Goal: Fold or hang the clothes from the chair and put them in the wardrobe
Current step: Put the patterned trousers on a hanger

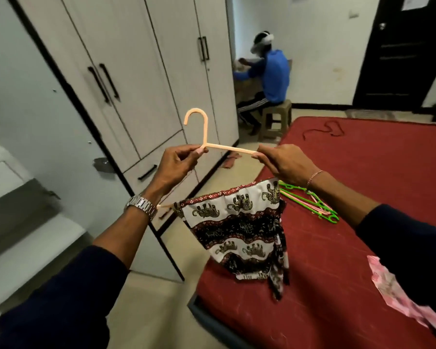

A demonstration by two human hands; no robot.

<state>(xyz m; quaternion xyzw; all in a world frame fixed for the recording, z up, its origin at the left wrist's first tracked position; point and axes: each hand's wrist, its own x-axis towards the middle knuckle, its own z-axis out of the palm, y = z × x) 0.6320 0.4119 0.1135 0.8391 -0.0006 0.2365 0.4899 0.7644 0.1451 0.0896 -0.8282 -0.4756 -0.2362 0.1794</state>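
Observation:
I hold a peach plastic hanger up in front of me, hook pointing up. My left hand pinches it at the base of the hook. My right hand pinches its right arm. An elephant-print cloth in white, dark red and black hangs folded over the hanger's lower bar, drooping above the edge of the red bed. The white wardrobe stands to the left with all its doors closed.
Green and pink hangers lie on the bed behind my right wrist. A pink patterned cloth lies at the bed's right. A person in blue sits on a stool by the far wall. A black door is at the back right.

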